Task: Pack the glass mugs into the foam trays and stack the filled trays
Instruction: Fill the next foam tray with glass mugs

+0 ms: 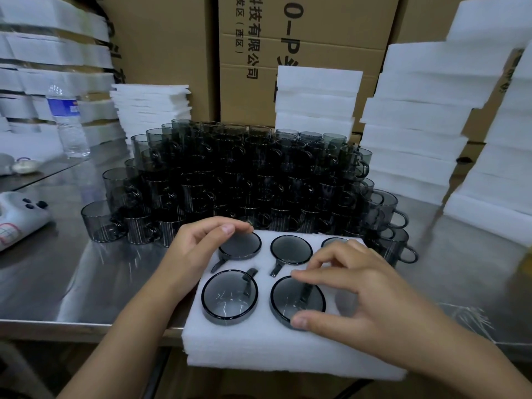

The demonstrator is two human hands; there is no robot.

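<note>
Pinching near-middle smoky grey glass mug (285,298) with right hand (359,286): thumb on near rim, index on far rim. Gripping far-left mug (241,246) rim with left hand (198,251), fingers curled. Both mugs seated in white foam tray (259,349) overhanging steel table (86,283) edge.

A foam tray (259,349) lay over the bench's (72,283) near edge, jutting past it, with dark glass mugs (229,296) sunk in its pockets. The left hand (195,249) curled over the far-left mug (241,247). The right hand (359,289) pinched the near-middle mug (293,298) by its rim between thumb and forefinger. Just behind the tray stood a pile of loose mugs (230,174).
</note>
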